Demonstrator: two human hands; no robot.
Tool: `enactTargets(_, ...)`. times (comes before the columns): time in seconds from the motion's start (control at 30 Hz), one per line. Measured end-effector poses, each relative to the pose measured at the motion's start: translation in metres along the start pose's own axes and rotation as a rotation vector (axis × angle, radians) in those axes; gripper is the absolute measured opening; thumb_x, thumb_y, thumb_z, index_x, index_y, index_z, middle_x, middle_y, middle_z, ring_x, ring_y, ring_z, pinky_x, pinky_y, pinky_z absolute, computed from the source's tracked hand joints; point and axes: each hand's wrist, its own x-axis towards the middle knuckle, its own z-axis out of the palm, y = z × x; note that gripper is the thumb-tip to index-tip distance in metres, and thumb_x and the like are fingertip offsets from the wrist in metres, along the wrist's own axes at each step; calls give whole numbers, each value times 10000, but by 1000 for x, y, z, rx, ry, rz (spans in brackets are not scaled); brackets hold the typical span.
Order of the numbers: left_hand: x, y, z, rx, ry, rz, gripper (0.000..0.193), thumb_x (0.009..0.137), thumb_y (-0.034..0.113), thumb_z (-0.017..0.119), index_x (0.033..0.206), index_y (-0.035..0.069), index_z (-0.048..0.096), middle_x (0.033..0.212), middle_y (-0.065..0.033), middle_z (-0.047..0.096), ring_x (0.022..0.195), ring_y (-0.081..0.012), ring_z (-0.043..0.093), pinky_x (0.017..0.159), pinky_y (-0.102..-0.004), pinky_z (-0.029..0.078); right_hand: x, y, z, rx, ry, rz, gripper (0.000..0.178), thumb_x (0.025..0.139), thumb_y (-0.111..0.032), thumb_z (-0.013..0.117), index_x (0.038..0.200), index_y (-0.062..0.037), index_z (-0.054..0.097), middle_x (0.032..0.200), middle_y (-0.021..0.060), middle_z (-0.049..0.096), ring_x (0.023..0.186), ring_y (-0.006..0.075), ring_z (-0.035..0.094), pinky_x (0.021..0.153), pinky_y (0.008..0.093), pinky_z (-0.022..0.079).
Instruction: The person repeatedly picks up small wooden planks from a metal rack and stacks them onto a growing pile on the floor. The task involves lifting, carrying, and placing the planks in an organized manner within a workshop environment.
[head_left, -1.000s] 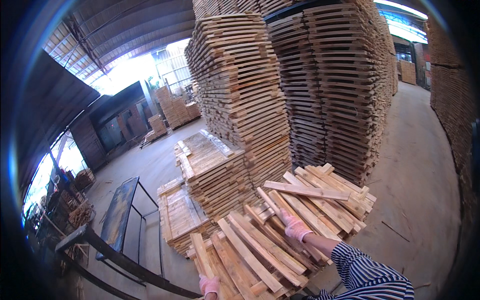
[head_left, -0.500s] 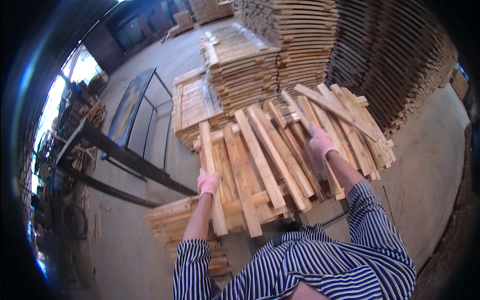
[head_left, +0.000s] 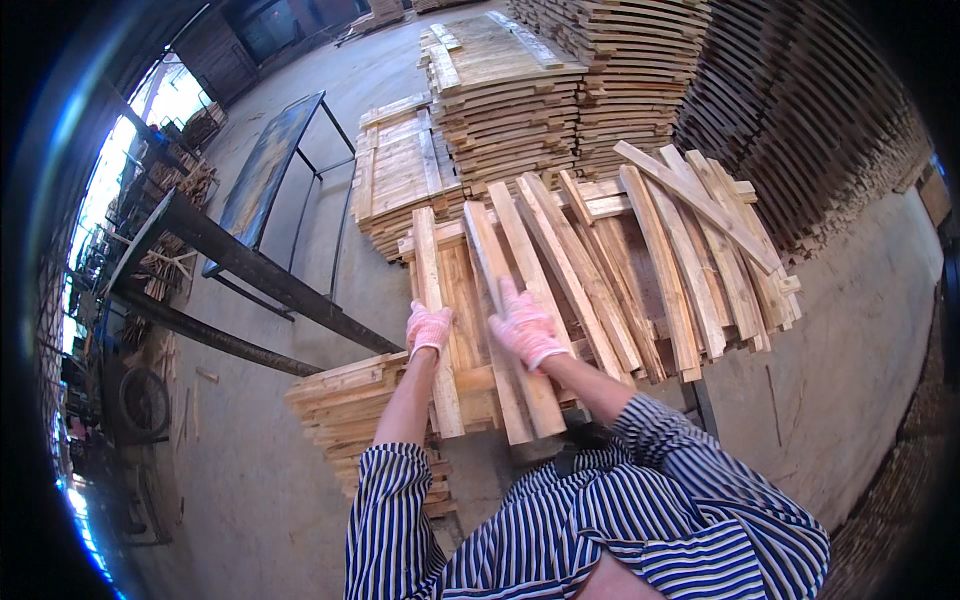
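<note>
My left hand (head_left: 430,328), in a pink-and-white work glove, is closed round the leftmost wooden slat (head_left: 426,258) of a loose row. To its right, my right hand (head_left: 527,326), gloved alike and slightly blurred, grips another wooden slat (head_left: 541,402). That slat lies close against a neighbouring slat, and whether they overlap I cannot tell. Both slats run away from me across a stack of boards (head_left: 345,383). More slats are spread side by side to the right, with one loose slat (head_left: 690,208) slanting across several others.
Tall stacks of slatted wooden panels (head_left: 505,120) stand behind the row, and darker stacks (head_left: 790,110) rise at the right. On the left are a dark metal frame (head_left: 270,285) and a long narrow table (head_left: 265,175). A wheel (head_left: 145,402) stands at the far left.
My right hand has moved left and nearer, from the right part of the row to beside my left hand, with a slat in it. My left hand keeps its hold. The view has shifted slightly.
</note>
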Motion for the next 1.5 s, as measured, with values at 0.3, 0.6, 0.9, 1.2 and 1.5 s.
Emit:
enactTargets(0.3, 25, -62, 12, -291, -45, 107, 883, 994, 682, 409, 1575, 23, 318, 1459, -281, 525, 1337, -432, 519, 1083, -431, 432, -4, -31, 57, 129, 30, 36, 757, 877, -209, 613, 1573, -216, 316, 1565, 312, 355, 1269, 466, 570, 1009, 530, 504)
enactTargets(0.6, 70, -71, 67, 157, 138, 682, 602, 1044, 487, 448, 1434, 29, 483, 1341, -287, 588, 1210, -430, 590, 971, -460, 508, 56, -19, 83, 103, 81, -375, 632, 1021, -377, 466, 1553, -46, 381, 1566, 229, 427, 1406, 366, 469, 1175, 412, 375)
enactTargets(0.9, 13, -35, 21, -383, -25, 145, 609, 997, 448, 504, 1381, -26, 510, 1353, -222, 626, 1203, -381, 620, 988, -413, 482, 45, 52, 27, -600, 604, -190, 423, 956, -170, 515, 1366, -68, 526, 1288, 220, 538, 1206, 344, 549, 923, 473, 507)
enactTargets(1.2, 62, -74, 34, -481, 162, 430, 760, 980, 489, 589, 1527, 10, 368, 1388, -290, 574, 1252, -446, 577, 1018, -443, 482, 62, 30, 35, -533, 515, -158, 367, 933, -169, 529, 1290, -216, 600, 1121, 166, 596, 1053, 364, 615, 854, 500, 494)
enactTargets(1.5, 16, -42, 9, -546, -87, 163, 836, 972, 560, 606, 1571, 40, 340, 1463, -216, 552, 1317, -357, 550, 1091, -388, 421, 51, 1, 60, -196, 384, -185, 521, 849, -246, 675, 1360, -200, 581, 1132, 209, 596, 1052, 408, 590, 887, 525, 502)
